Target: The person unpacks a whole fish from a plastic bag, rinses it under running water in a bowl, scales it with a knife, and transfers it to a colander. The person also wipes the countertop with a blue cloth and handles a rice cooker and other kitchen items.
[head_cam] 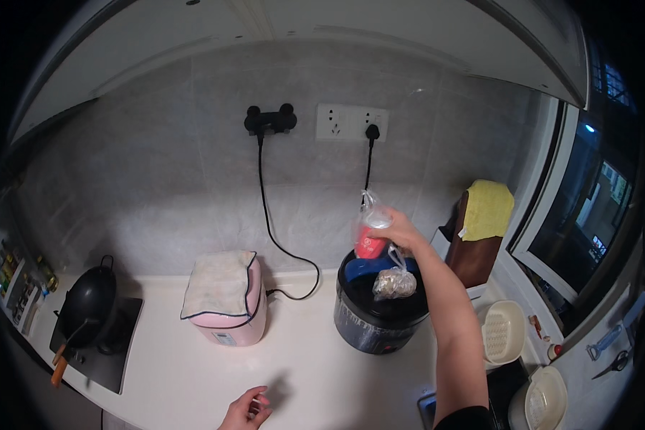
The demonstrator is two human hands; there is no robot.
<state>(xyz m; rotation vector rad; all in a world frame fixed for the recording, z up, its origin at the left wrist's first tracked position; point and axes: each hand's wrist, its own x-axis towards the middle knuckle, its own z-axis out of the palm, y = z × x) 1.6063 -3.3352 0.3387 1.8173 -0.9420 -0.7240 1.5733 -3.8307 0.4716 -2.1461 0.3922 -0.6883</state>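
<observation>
My right hand (400,231) is shut on a red cup (370,244) wrapped in a clear plastic bag, above the back of a black rice cooker (376,328). On the cooker's dark lid lie a blue object (361,269), partly hidden, and a knotted clear bag of lumpy pale food (395,284) just below my wrist. My left hand (247,409) is over the counter at the bottom edge, fingers apart and curled, with nothing in it. A pink appliance (236,333) with a cloth (219,285) over its top stands left of the cooker.
On the left, a black wok (90,303) rests on a cooktop (123,344). Cream plastic baskets (502,333) stand at the right, near scissors (618,361). A yellow cloth (488,209) drapes a brown board (473,260). Black cords (269,215) run down from the wall.
</observation>
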